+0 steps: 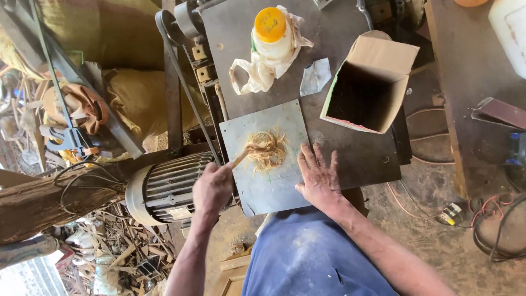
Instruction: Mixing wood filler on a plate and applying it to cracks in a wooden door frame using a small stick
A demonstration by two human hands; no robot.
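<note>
My left hand (212, 189) grips a thin wooden stick (241, 157) whose tip rests in a tan, streaky blob of paste (267, 150) spread on a grey flat board (268, 189). My right hand (319, 180) lies flat, fingers spread, pressing on the board's right edge. The board sits on a dark metal table (356, 156).
A white jar with an orange lid (270, 33) stands on a crumpled white bag at the back of the table. An open cardboard box (366, 87) lies to the right. An electric motor (164, 189) sits left of the board, with wood scraps below. Cables lie at right.
</note>
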